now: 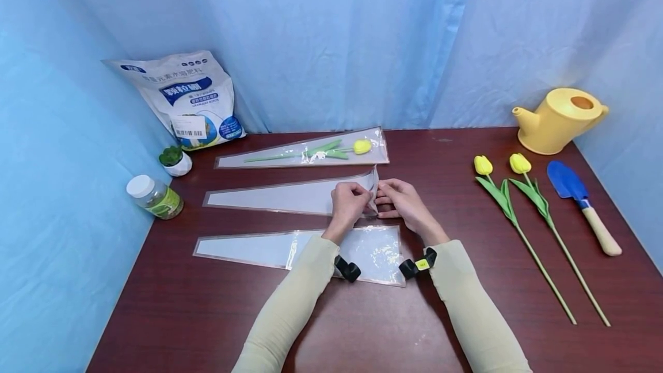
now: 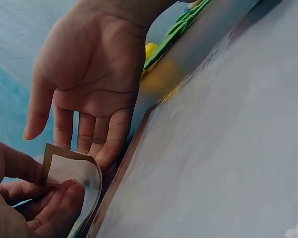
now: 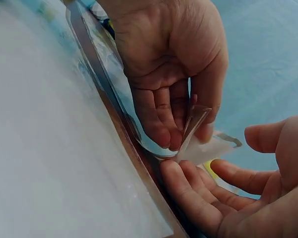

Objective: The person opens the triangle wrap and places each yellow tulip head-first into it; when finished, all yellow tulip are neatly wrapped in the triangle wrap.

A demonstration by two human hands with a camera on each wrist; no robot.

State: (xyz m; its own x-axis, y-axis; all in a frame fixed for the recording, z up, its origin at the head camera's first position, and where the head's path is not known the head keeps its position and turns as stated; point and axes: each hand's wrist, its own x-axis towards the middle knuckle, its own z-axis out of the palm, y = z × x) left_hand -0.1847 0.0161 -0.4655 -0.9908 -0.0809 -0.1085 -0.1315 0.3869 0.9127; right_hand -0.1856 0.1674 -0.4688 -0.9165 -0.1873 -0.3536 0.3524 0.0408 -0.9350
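The middle clear flower sleeve (image 1: 274, 196), a tapered one with a white sheet in it, lies on the table with its wide end lifted and curled up. My left hand (image 1: 349, 203) pinches that wide end between thumb and fingers; the folded corner (image 2: 64, 168) rises from the grip in the left wrist view. Facing it from the right, my right hand (image 1: 406, 207) has its fingers extended and thumb apart, its fingertips (image 3: 174, 171) right at the sleeve's edge. A second white-backed sleeve (image 1: 259, 249) lies nearer, under the forearms.
A sleeve (image 1: 233, 161) at the back holds a yellow tulip (image 1: 362, 147). Two more tulips (image 1: 510, 212) (image 1: 541, 206), a blue trowel (image 1: 585, 203) and a yellow watering can (image 1: 551, 122) are at right. At left stand a fertilizer bag (image 1: 186, 102), potted succulent (image 1: 176, 161) and jar (image 1: 155, 195).
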